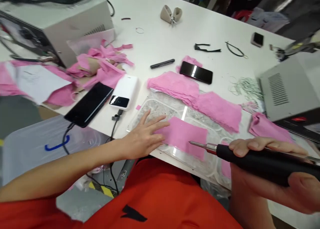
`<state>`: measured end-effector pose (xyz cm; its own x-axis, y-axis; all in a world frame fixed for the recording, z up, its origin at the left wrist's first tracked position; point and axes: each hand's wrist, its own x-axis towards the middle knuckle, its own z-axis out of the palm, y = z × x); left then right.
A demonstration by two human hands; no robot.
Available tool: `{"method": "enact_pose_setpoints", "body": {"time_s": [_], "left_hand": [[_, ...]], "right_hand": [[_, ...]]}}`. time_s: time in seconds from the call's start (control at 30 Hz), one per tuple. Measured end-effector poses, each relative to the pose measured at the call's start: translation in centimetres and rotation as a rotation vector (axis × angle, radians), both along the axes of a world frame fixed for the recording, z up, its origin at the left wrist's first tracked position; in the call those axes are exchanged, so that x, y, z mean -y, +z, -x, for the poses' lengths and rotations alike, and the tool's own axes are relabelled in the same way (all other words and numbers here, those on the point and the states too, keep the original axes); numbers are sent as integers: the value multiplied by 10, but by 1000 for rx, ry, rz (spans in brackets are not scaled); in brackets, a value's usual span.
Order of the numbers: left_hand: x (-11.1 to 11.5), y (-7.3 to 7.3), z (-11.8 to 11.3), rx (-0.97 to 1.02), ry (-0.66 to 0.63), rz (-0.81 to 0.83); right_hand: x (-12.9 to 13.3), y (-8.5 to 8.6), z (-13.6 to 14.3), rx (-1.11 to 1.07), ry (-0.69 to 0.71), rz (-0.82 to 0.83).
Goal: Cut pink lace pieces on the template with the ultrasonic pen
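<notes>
My left hand [147, 135] lies with fingers spread on the left edge of a pink fabric piece [186, 135], which rests on a clear plastic template [212, 165]. A thick black-handled tool [252, 160] with a pointed metal tip is gripped in my right hand [265, 182]. Its tip is over the right half of the fabric piece; whether it touches I cannot tell. A thin metal strip also shows under the fingers of my right hand. Behind the template are two stacks of pink fabric pieces, one left [175, 86] and one right [220, 111].
Grey machine boxes stand at left [77, 26] and right [287, 86]. Near my left arm lie a black phone [88, 104] and a white power bank [125, 89] with cables. Beyond the stacks are another phone [196, 72], a black pen [162, 63] and pale green cords [246, 89].
</notes>
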<state>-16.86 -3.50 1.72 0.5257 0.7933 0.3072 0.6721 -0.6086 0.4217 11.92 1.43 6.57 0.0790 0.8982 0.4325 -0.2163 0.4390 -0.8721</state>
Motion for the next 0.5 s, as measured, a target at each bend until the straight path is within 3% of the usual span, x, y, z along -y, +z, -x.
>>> {"method": "enact_pose_setpoints", "body": {"time_s": [0.23, 0.5], "left_hand": [[6, -8, -6, -19, -50, -177], [15, -10, 0, -64, 51, -232]], "right_hand": [[27, 3, -41, 64, -129, 45], [36, -9, -50, 18, -157, 131]]}}
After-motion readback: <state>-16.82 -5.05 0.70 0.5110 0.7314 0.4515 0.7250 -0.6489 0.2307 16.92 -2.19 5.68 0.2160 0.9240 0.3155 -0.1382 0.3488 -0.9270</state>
